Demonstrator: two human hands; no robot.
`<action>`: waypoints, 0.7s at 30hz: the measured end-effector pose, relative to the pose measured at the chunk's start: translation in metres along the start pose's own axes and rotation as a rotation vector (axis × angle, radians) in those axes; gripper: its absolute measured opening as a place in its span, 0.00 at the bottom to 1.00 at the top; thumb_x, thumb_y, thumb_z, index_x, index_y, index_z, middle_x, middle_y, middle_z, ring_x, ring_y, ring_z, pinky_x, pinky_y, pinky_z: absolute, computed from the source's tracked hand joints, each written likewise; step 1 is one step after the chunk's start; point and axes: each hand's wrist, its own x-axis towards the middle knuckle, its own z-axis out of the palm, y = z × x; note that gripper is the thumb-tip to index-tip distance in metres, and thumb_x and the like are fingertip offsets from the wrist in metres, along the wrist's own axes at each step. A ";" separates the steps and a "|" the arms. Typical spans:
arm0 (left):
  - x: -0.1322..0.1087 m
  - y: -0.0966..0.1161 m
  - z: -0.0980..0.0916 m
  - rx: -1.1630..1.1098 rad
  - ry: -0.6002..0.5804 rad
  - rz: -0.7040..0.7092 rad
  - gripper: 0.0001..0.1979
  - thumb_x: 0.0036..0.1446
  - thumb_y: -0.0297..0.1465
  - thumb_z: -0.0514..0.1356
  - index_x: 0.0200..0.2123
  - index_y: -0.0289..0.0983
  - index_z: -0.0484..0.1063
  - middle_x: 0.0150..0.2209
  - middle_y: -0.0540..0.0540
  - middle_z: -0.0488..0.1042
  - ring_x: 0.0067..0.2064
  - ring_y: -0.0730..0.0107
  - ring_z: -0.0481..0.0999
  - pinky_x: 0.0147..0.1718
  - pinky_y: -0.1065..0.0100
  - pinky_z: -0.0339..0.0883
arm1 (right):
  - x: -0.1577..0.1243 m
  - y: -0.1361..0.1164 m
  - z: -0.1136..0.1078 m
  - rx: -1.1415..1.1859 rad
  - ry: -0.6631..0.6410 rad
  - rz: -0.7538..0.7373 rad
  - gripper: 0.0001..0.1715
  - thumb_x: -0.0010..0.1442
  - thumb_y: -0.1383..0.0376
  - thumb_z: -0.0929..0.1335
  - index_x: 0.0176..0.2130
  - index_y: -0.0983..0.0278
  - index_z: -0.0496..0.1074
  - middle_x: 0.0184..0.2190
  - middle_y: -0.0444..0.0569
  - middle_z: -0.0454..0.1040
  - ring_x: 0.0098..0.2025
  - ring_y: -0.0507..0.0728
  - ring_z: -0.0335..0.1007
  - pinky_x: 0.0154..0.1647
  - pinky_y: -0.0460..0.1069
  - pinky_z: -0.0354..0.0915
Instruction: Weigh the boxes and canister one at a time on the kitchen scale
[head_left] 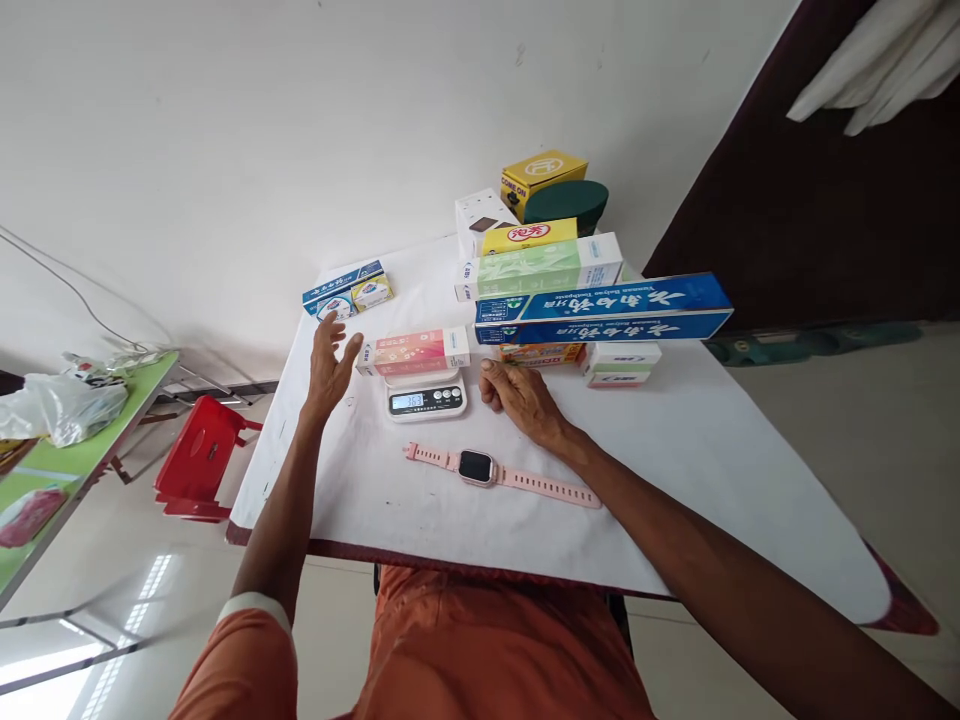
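Observation:
On a white digital kitchen scale (427, 400) with a lit display lies a pink and white toothpaste box (412, 352). My left hand (330, 368) hovers just left of that box, fingers spread and holding nothing. Right of the scale, my right hand (521, 400) rests on the table in a loose fist, with nothing seen in it. A pink-strapped smartwatch (476, 467) lies flat in front of the scale. Beyond my left hand are blue and yellow small boxes (349, 290). Close behind my right hand sit a long blue toothpaste box (600, 308) and an orange box (541, 354).
Further back stand a green and white box (536, 268), a yellow box (544, 170) and a dark green round-topped object (566, 203). White-and-green small boxes (621, 363) sit at right. A red chair (201, 455) and a green table (90, 440) are at left.

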 end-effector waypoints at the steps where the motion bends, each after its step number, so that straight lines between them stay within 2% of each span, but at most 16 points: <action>1: -0.006 -0.009 0.003 -0.019 0.071 -0.061 0.35 0.69 0.55 0.57 0.70 0.42 0.62 0.61 0.34 0.74 0.57 0.53 0.78 0.55 0.53 0.72 | 0.000 0.000 0.000 0.000 -0.002 0.007 0.47 0.63 0.24 0.56 0.24 0.60 0.67 0.21 0.46 0.70 0.22 0.53 0.65 0.28 0.50 0.63; 3: -0.018 -0.024 0.010 -0.032 0.158 -0.166 0.34 0.69 0.54 0.57 0.69 0.40 0.63 0.59 0.33 0.76 0.54 0.55 0.79 0.52 0.54 0.74 | 0.001 0.000 0.000 -0.006 -0.004 0.008 0.47 0.63 0.24 0.56 0.24 0.60 0.67 0.21 0.47 0.70 0.22 0.53 0.65 0.28 0.50 0.64; 5: -0.027 -0.034 0.016 -0.035 0.192 -0.230 0.32 0.70 0.53 0.56 0.67 0.39 0.64 0.57 0.34 0.77 0.52 0.56 0.80 0.51 0.55 0.74 | 0.001 0.000 0.000 -0.009 -0.003 -0.003 0.47 0.63 0.24 0.56 0.24 0.60 0.67 0.21 0.46 0.70 0.22 0.53 0.65 0.28 0.50 0.63; 11: -0.031 -0.039 0.023 -0.044 0.225 -0.249 0.31 0.72 0.55 0.52 0.65 0.39 0.66 0.53 0.36 0.78 0.50 0.56 0.80 0.49 0.56 0.74 | 0.000 -0.002 -0.001 0.002 -0.021 -0.018 0.46 0.64 0.26 0.57 0.23 0.60 0.67 0.21 0.46 0.69 0.22 0.53 0.65 0.28 0.50 0.63; 14: -0.030 -0.031 0.022 -0.021 0.209 -0.189 0.32 0.72 0.56 0.51 0.66 0.39 0.66 0.53 0.36 0.78 0.53 0.55 0.79 0.51 0.55 0.73 | 0.000 -0.002 -0.001 0.003 -0.016 -0.018 0.46 0.64 0.26 0.57 0.23 0.60 0.67 0.21 0.46 0.69 0.22 0.53 0.65 0.28 0.50 0.63; 17: -0.027 -0.015 0.020 0.042 0.198 -0.049 0.34 0.71 0.56 0.53 0.68 0.39 0.64 0.57 0.34 0.75 0.58 0.53 0.77 0.57 0.52 0.71 | 0.000 -0.002 -0.001 -0.003 -0.013 -0.019 0.46 0.64 0.25 0.56 0.24 0.60 0.67 0.21 0.46 0.69 0.22 0.53 0.65 0.28 0.50 0.63; 19: -0.021 0.001 0.018 0.114 0.131 0.070 0.35 0.69 0.55 0.58 0.69 0.41 0.63 0.61 0.34 0.73 0.62 0.50 0.74 0.60 0.50 0.68 | 0.001 -0.001 0.000 -0.007 -0.017 -0.016 0.46 0.64 0.25 0.56 0.24 0.60 0.67 0.21 0.46 0.69 0.22 0.53 0.65 0.28 0.50 0.64; 21: -0.014 0.016 0.019 0.199 -0.012 0.177 0.35 0.66 0.54 0.62 0.69 0.42 0.64 0.63 0.35 0.71 0.65 0.47 0.70 0.63 0.47 0.65 | 0.001 0.000 0.000 0.001 -0.015 -0.007 0.46 0.64 0.25 0.56 0.24 0.60 0.66 0.21 0.46 0.69 0.21 0.53 0.64 0.27 0.50 0.63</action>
